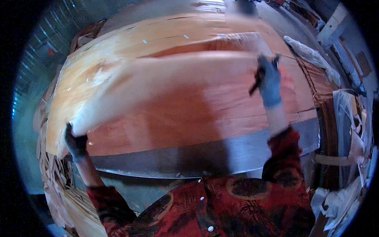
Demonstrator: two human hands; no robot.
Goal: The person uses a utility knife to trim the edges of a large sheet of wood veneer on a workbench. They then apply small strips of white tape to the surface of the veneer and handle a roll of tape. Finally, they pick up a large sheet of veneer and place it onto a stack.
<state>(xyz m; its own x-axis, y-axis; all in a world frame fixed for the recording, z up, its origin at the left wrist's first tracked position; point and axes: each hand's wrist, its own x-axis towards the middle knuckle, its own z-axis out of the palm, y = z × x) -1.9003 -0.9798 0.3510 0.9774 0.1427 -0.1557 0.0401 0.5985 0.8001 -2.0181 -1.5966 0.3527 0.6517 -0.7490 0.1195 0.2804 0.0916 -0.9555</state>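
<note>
A thin wood veneer sheet (158, 73), smeared by motion, is raised and bowed above the table between my two hands. Its near left end is pinched by my left hand (76, 144), in a grey glove with dark fingers. My right hand (270, 81), gloved alike, is closed at the sheet's far right end, some fingers sticking out; its exact hold is partly blurred. Beneath lies a broad reddish-brown veneer layer (166, 130), with a paler, yellowish veneer surface (122, 41) beyond it.
A dark, smooth panel edge (256, 140) runs along the near side, in front of my body. Veneer scraps (55, 173) are heaped at the lower left. Stacked brown sheets (329, 134) and clear plastic wrap (343, 104) stand at the right. A blurred dark round shape (245, 8) shows at the far side.
</note>
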